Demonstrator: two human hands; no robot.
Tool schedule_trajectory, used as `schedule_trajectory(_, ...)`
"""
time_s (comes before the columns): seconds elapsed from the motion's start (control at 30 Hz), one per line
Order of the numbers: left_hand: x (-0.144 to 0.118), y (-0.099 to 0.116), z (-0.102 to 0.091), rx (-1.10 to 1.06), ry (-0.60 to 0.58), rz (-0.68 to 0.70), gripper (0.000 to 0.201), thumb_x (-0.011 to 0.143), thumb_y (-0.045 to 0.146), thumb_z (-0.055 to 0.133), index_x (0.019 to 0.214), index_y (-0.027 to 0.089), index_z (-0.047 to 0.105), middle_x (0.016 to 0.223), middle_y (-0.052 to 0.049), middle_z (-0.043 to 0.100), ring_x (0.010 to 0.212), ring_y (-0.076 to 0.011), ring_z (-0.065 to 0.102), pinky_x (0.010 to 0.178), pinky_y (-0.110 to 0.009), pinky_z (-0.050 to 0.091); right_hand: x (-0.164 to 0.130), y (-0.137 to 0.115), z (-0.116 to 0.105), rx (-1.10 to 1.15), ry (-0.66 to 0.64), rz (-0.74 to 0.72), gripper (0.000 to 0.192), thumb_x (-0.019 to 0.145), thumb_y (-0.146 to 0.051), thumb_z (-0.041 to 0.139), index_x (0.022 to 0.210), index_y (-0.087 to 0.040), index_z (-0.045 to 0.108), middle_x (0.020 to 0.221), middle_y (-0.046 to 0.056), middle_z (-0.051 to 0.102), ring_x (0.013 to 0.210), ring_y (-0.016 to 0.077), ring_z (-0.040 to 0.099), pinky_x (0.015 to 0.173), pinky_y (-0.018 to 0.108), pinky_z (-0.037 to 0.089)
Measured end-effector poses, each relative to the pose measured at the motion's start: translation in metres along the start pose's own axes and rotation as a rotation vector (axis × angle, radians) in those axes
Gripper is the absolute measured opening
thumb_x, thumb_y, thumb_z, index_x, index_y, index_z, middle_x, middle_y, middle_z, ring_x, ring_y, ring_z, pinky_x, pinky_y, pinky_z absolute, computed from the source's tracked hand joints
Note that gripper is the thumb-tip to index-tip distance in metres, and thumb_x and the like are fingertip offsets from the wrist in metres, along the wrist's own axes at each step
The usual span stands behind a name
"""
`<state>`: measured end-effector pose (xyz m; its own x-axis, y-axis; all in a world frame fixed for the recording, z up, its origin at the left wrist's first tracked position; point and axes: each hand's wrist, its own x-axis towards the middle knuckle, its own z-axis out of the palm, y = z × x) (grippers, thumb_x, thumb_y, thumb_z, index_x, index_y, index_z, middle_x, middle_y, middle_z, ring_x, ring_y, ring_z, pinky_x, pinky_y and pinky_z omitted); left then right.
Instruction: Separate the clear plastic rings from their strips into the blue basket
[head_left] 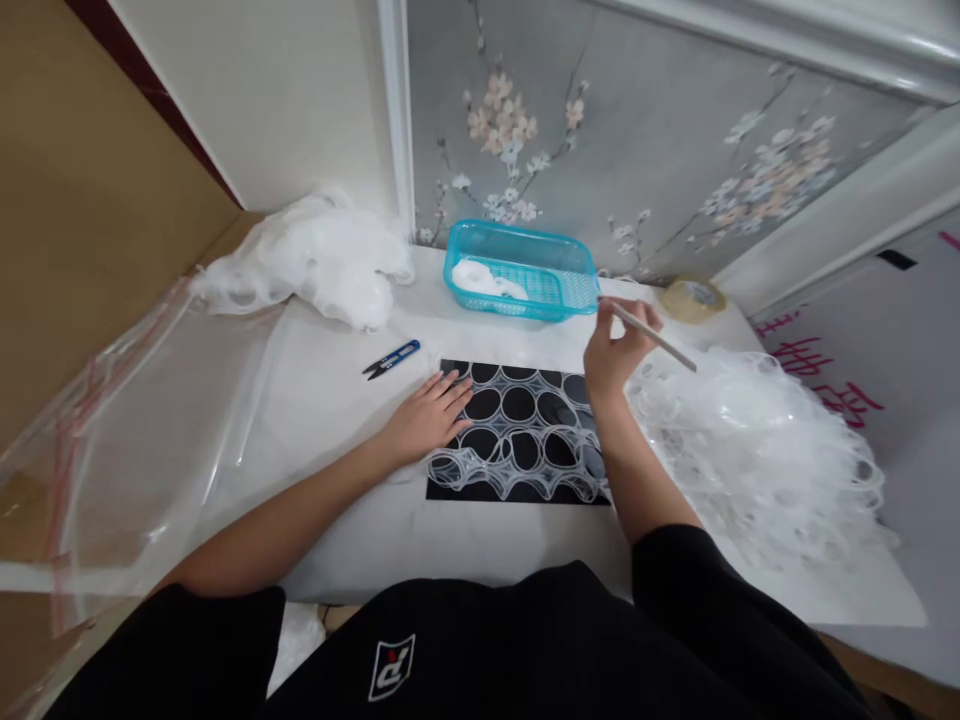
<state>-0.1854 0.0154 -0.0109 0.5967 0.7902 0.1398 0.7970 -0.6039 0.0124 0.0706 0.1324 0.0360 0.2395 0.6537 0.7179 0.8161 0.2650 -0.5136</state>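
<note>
Pinching a stick (pixel 651 336) in right hand (pixel 616 352), above mesh (pixel 517 440); left hand (pixel 429 415) flat, seemingly pinning its left edge.

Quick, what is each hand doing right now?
Left hand: open, flat on the edge of the black mat and the clear ring sheet.
Right hand: closed on a thin stick, raised above the mat.

We see a glossy, clear plastic ring sheet (pixel 517 455) lying on a matt black mat (pixel 517 405), a translucent turquoise plastic basket (pixel 574 290) with a meshed floor, a smooth pale stick (pixel 660 342), and a smooth white tabletop (pixel 330 400).
</note>
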Motion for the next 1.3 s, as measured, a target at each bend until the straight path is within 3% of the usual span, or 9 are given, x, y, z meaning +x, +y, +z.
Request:
schedule_trajectory(0.1, 0.0, 0.004, 0.0, -0.012, 0.026, -0.016, 0.045, 0.102, 0.039, 0.036, 0.13, 0.007, 0.054, 0.138, -0.014, 0.05, 0.131, -0.0281, 0.043, 0.111, -0.042, 0.03, -0.026, -0.025, -0.004, 0.079, -0.299, -0.149, 0.019, 0.093, -0.028, 0.047, 0.09, -0.024, 0.066, 0.095, 0.009, 0.066, 0.114, 0.0299, 0.049, 0.099, 0.056, 0.035)
schedule_trajectory(0.2, -0.003, 0.009, -0.001, 0.015, 0.054, -0.027, 0.044, 0.1, 0.037, 0.042, 0.126, 0.004, 0.056, 0.132, -0.018, 0.054, 0.125, -0.0295, 0.049, 0.108, -0.042, 0.034, -0.059, -0.052, 0.007, 0.247, -0.648, -0.237, 0.016, 0.091, -0.025, 0.051, 0.089, -0.024, 0.067, 0.092, 0.005, 0.069, 0.115, 0.028, 0.05, 0.1, 0.049, 0.038)
schedule_trajectory(0.33, -0.007, 0.012, -0.002, 0.046, 0.105, -0.034, 0.042, 0.098, 0.034, 0.046, 0.122, 0.002, 0.058, 0.124, -0.019, 0.06, 0.116, -0.0307, 0.055, 0.104, -0.043, 0.04, -0.08, -0.068, 0.032, 0.46, -0.889, -0.267, 0.016, 0.09, -0.023, 0.053, 0.085, -0.022, 0.068, 0.09, 0.003, 0.072, 0.108, 0.0243, 0.055, 0.099, 0.042, 0.042)
schedule_trajectory(0.5, -0.009, 0.011, -0.002, -0.029, 0.122, -0.03, 0.042, 0.098, 0.032, 0.045, 0.123, 0.001, 0.056, 0.124, -0.022, 0.059, 0.119, -0.0301, 0.054, 0.104, -0.043, 0.04, -0.081, -0.067, 0.049, 0.62, -0.936, -0.21, 0.014, 0.087, -0.024, 0.057, 0.081, -0.02, 0.069, 0.085, 0.003, 0.071, 0.092, 0.0196, 0.063, 0.092, 0.036, 0.047)
schedule_trajectory(0.97, -0.006, 0.013, -0.006, -0.013, 0.07, -0.033, 0.044, 0.097, 0.032, 0.047, 0.124, -0.001, 0.056, 0.125, -0.022, 0.058, 0.119, -0.0314, 0.054, 0.104, -0.044, 0.041, -0.087, -0.064, 0.048, 0.502, -0.935, -0.245, 0.013, 0.087, -0.025, 0.058, 0.087, -0.02, 0.069, 0.09, 0.005, 0.072, 0.103, 0.0244, 0.059, 0.094, 0.04, 0.046)
schedule_trajectory(1.07, -0.006, 0.013, -0.008, 0.014, 0.077, -0.019, 0.044, 0.096, 0.032, 0.048, 0.121, -0.003, 0.058, 0.122, -0.023, 0.059, 0.117, -0.0315, 0.055, 0.103, -0.042, 0.042, -0.09, -0.064, 0.042, 0.374, -0.904, -0.364, 0.016, 0.09, -0.025, 0.053, 0.093, -0.023, 0.069, 0.099, 0.004, 0.073, 0.118, 0.0273, 0.051, 0.105, 0.049, 0.035)
schedule_trajectory(1.17, -0.005, 0.013, -0.009, -0.005, 0.063, -0.034, 0.043, 0.096, 0.032, 0.049, 0.117, -0.003, 0.06, 0.12, -0.024, 0.061, 0.117, -0.0317, 0.055, 0.103, -0.042, 0.043, -0.091, -0.068, 0.037, 0.265, -0.865, -0.605, 0.02, 0.09, -0.02, 0.049, 0.099, -0.026, 0.067, 0.107, 0.003, 0.071, 0.13, 0.0283, 0.041, 0.114, 0.057, 0.012)
schedule_trajectory(1.23, -0.005, 0.014, -0.009, -0.049, 0.039, -0.062, 0.042, 0.095, 0.032, 0.049, 0.118, -0.002, 0.059, 0.121, -0.024, 0.06, 0.119, -0.032, 0.054, 0.103, -0.043, 0.042, -0.088, -0.07, 0.038, 0.199, -0.851, -0.712, 0.024, 0.089, -0.015, 0.048, 0.1, -0.026, 0.066, 0.103, 0.004, 0.072, 0.13, 0.0293, 0.04, 0.114, 0.061, 0.001)
schedule_trajectory(1.3, -0.006, 0.015, -0.008, -0.118, 0.016, -0.09, 0.043, 0.095, 0.032, 0.049, 0.121, -0.001, 0.058, 0.125, -0.023, 0.058, 0.122, -0.0322, 0.051, 0.105, -0.044, 0.041, -0.079, -0.071, 0.045, 0.116, -0.806, -0.704, 0.027, 0.086, -0.01, 0.046, 0.098, -0.024, 0.066, 0.094, 0.006, 0.072, 0.126, 0.0311, 0.043, 0.112, 0.065, -0.002)
